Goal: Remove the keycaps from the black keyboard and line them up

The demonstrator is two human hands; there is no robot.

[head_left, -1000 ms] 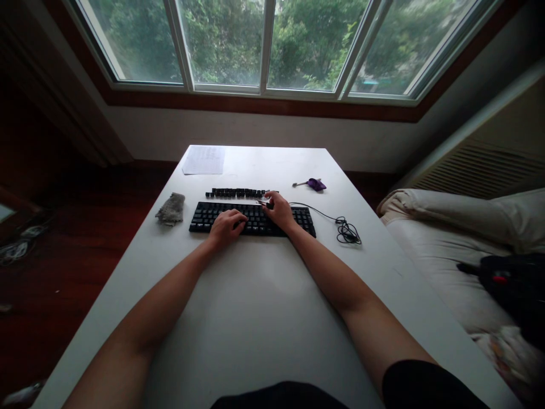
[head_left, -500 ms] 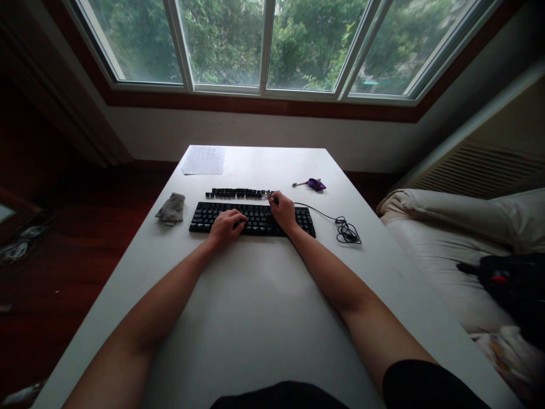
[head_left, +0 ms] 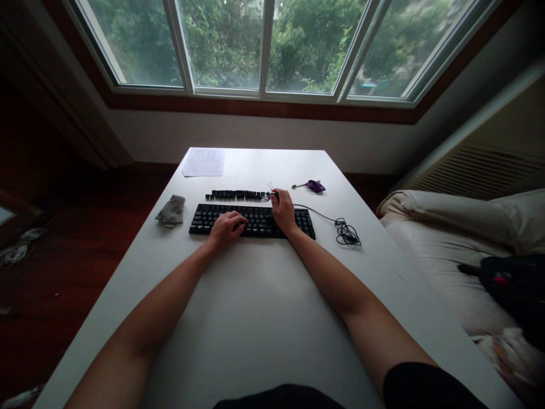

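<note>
In the head view, a black keyboard [head_left: 200, 217] lies flat on the white table [head_left: 255, 318], in the middle of the frame, its long side running left to right. The left hand [head_left: 227, 228] rests on its keys left of centre: the fingers lie close to one another, the thumb is set off from them, and nothing shows pinched between. The right hand [head_left: 284, 211] is over the right half of the keyboard, its fingertips reaching past the far edge; thumb and fingers are closed on a small dark tool [head_left: 276, 196], from which thin wire seems to stick up. Just left of those fingertips, beyond the keyboard, a row of loose keycaps [head_left: 236, 195] stretches leftward.

The keyboard looks stiff and moderately heavy for its size, so it should stay put under a resting palm; its frame at the short ends would give the surest hold. The keycaps are likely light, hard and a little slick, best pinched by opposite sides. The tool's wire looks springy and easily bent, so its dark body is the place to grip.

Left of the keyboard sits a crumpled grey cloth [head_left: 171, 211]; to the right lies a coiled cable [head_left: 348, 233]. A brush with a purple part [head_left: 315, 186] is at upper right of the tabletop, paper [head_left: 204, 163] at its upper left.
</note>
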